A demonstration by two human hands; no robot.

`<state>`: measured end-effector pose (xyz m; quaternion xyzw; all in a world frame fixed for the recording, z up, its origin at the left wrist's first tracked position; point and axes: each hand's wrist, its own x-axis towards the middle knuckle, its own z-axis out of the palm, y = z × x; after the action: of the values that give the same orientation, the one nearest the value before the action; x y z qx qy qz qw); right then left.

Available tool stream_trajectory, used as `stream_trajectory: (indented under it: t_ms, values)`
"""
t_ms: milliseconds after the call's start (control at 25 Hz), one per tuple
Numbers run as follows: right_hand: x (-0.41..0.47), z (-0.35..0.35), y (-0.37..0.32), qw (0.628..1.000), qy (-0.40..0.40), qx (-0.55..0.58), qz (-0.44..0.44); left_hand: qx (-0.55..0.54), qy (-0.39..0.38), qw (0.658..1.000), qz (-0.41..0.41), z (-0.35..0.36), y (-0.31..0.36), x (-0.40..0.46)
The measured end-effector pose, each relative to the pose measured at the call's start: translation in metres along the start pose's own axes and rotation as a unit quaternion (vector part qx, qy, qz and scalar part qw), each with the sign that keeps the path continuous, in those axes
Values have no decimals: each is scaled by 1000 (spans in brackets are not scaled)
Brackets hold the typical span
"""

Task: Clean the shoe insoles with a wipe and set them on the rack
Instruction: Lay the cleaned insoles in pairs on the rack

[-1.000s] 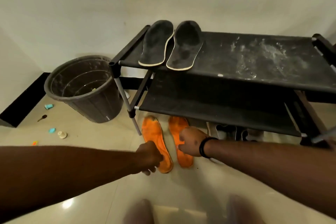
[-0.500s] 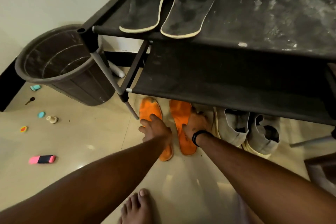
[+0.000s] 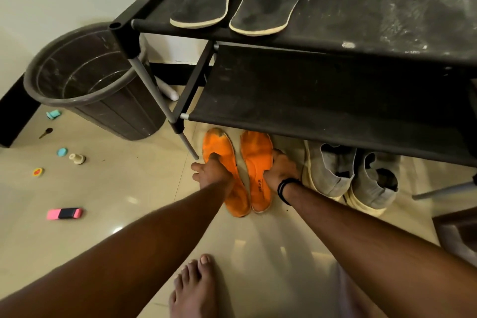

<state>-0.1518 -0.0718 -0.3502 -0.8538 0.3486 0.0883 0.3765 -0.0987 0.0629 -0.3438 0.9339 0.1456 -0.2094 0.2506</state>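
if i lift carelessly, an orange insole could catch the low shelf edge [image 3: 309, 134] above its toe and slip from my fingers. my left hand [image 3: 211, 171] pinches the left orange insole [image 3: 219, 147], thumb on top; my right hand [image 3: 282, 169] grips the right orange insole [image 3: 255, 157] at its outer edge. both lie on the floor under the rack [image 3: 335, 41].

Only 1 view exists, from a wide-angle camera worn on the person's head, looking forward and steeply down past both forearms to the floor [image 3: 129, 188]. It sits near and above the rack [image 3: 335, 90], whose top shelf runs off the upper edge, with straight lines bowed toward the corners.
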Motion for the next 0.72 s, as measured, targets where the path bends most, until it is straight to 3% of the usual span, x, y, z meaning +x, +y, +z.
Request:
stream_trajectory:
  t_ms: [160, 400, 720]
  values:
    - [-15, -5, 1, 999, -23, 31, -25, -101, -33, 994, 21, -11, -12, -6]
    - [-31, -25, -23, 996, -61, 40, -41, -127, -94, 987, 14, -39, 1, -24]
    - [-82, -85, -81, 993, -71, -49, -79, -52, -135, 988, 52, -121, 17, -81]
